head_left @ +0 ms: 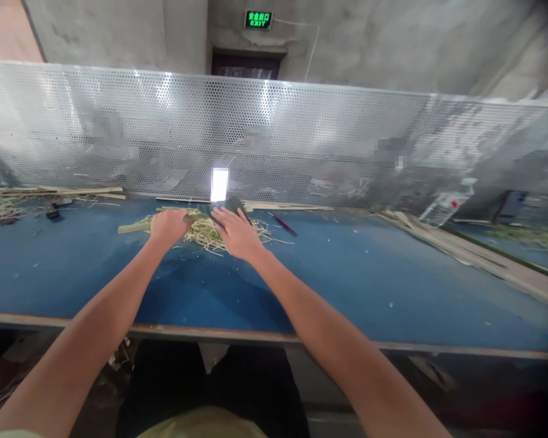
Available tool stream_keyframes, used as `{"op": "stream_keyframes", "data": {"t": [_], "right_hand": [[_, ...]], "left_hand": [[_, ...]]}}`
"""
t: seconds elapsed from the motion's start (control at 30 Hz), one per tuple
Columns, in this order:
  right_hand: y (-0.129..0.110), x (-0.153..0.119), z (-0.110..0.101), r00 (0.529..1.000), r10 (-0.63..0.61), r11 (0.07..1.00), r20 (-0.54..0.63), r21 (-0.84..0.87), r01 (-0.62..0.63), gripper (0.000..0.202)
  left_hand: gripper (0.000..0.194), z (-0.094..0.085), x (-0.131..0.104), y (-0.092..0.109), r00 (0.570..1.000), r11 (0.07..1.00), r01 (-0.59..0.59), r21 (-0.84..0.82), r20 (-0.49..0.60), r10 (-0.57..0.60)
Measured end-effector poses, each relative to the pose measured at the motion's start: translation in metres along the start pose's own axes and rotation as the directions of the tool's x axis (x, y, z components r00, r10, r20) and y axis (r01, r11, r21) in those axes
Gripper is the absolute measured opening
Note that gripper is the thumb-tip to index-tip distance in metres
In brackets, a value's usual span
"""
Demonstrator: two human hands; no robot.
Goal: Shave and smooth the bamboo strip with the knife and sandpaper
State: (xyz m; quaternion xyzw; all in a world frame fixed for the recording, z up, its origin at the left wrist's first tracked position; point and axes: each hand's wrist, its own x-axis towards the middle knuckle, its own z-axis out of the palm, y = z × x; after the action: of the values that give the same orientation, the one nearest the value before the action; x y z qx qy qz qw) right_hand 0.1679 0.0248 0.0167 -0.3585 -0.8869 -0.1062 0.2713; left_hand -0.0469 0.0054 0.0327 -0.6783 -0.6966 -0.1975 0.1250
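Note:
My left hand [168, 226] is closed around a pale green flat strip [134, 228], which looks like split bamboo. One end of the strip sticks out to the left of the fist, and another part shows between my hands. My right hand [237, 231] lies with fingers stretched out over a dark green piece [234, 205], perhaps cloth; what is under the palm is hidden. Below and around both hands spreads a pile of thin pale shavings [207, 236] on the blue tabletop [329, 274].
A dark red pen-like stick [283, 224] lies right of the shavings. Long strips [456, 249] and a clear plastic bottle [445, 204] are at the right. More shavings [2, 210] and a dark tool [52, 210] sit at the left. A perforated metal panel [301, 134] bounds the back.

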Motion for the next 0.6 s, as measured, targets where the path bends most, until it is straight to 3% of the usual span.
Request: {"op": "stream_keyframes", "data": {"t": [0.1,0.17,0.33,0.47,0.6], "right_hand": [[0.008,-0.001,-0.003,0.979,0.144,0.985,-0.144,-0.072,-0.155,0.050],[0.015,-0.003,-0.002,0.965,0.208,0.971,-0.160,-0.083,-0.223,0.050],[0.024,-0.003,0.004,0.991,0.137,0.990,0.002,0.024,-0.137,0.049],[0.033,-0.003,0.003,0.964,0.255,0.967,-0.076,0.026,-0.254,0.050],[0.036,-0.004,-0.002,0.978,0.204,0.973,-0.044,0.119,-0.198,0.050]], "left_hand": [[0.045,-0.003,0.001,-0.002,1.000,1.000,0.006,-0.025,0.008,-0.006],[0.042,-0.004,0.002,-0.002,1.000,1.000,-0.001,-0.018,0.031,0.002],[0.041,-0.001,0.003,-0.002,0.999,1.000,0.003,0.023,0.046,-0.004],[0.041,-0.002,0.002,-0.005,1.000,1.000,0.012,0.017,0.024,-0.013],[0.041,-0.003,0.004,-0.009,0.999,1.000,-0.025,0.000,0.040,0.025]]}}
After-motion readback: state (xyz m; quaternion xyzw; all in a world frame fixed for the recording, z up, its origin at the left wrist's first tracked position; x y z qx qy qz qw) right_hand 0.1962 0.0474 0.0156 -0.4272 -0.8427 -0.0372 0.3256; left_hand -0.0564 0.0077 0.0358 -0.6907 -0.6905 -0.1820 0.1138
